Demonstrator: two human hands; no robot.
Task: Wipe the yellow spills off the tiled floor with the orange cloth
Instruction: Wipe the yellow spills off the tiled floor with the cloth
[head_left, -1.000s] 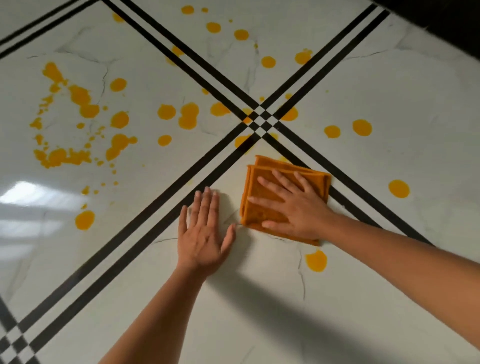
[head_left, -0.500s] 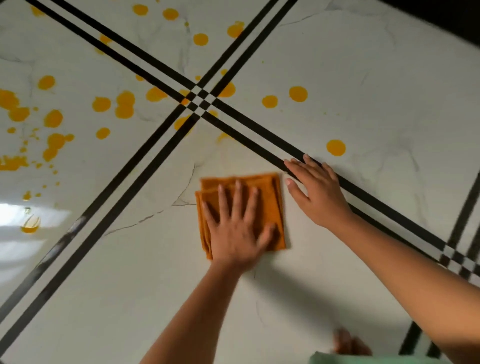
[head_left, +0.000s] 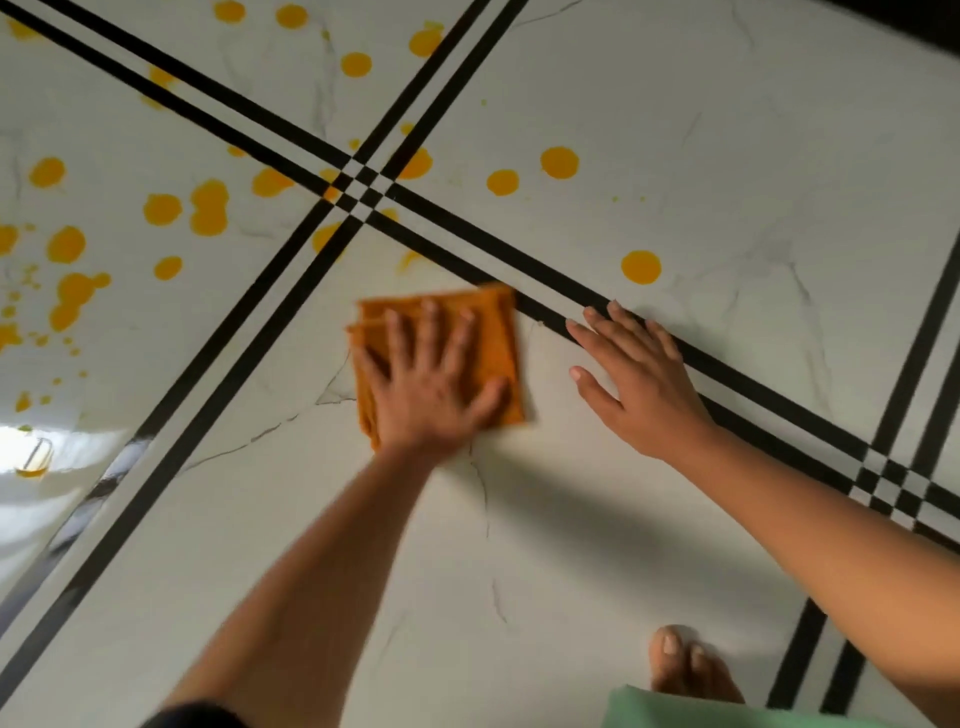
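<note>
The folded orange cloth (head_left: 498, 338) lies on the white tiled floor (head_left: 571, 545), its far corner touching a black stripe. My left hand (head_left: 431, 384) presses flat on it with fingers spread, blurred by motion. Just right of the cloth, my right hand (head_left: 639, 384) rests open on the floor across the double stripe. Yellow spills sit beyond the stripes: one round drop (head_left: 641, 267) ahead of my right hand, two more (head_left: 559, 162) farther off, and a dense scatter (head_left: 208, 208) at the left. A faint yellow smear (head_left: 410, 257) lies just ahead of the cloth.
Double black stripes (head_left: 467, 244) cross in a checkered junction ahead of the cloth. My bare foot (head_left: 685, 665) and a green garment edge (head_left: 675, 712) show at the bottom right. Bright glare (head_left: 31, 447) covers the floor at the left edge.
The cloth passed from my right hand to my left hand. My left hand has since pushed it forward toward the black stripes. My right hand now rests on the floor.
</note>
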